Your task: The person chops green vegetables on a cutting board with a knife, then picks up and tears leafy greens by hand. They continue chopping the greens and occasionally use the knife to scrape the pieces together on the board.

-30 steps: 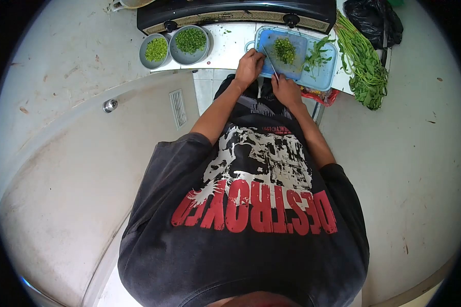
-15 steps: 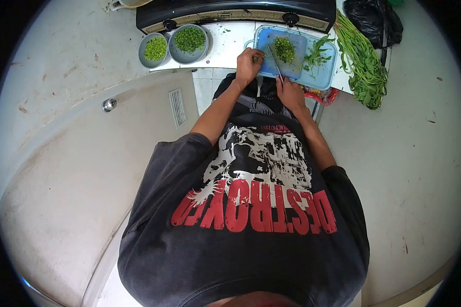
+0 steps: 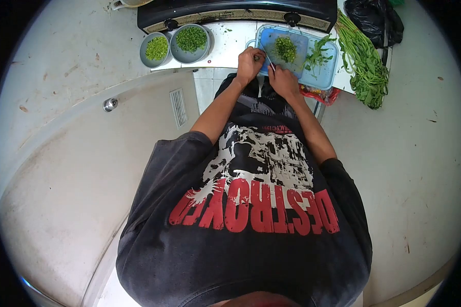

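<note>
My right hand (image 3: 283,81) is closed round the handle of a knife (image 3: 268,57), its blade angled up and left over the near left part of a blue cutting board (image 3: 302,43). Close beside the blade, at the board's left edge, my left hand (image 3: 249,65) is curled shut on a small bunch of greens (image 3: 256,58), mostly hidden by the fingers. A heap of chopped greens (image 3: 286,49) lies on the board just past the knife. The board rests in a light blue tray (image 3: 327,77), where loose leafy sprigs (image 3: 318,55) lie at the right.
Left of the tray stand two grey bowls, one with pale chopped stems (image 3: 156,48), the other with darker chopped leaves (image 3: 191,39). A black stove (image 3: 230,11) runs along the back. A big bundle of leafy greens (image 3: 366,71) and a black plastic bag (image 3: 376,23) sit at the right.
My right hand has moved left with the knife, bringing the blade up close to my left hand. My left hand stays nearly in place.
</note>
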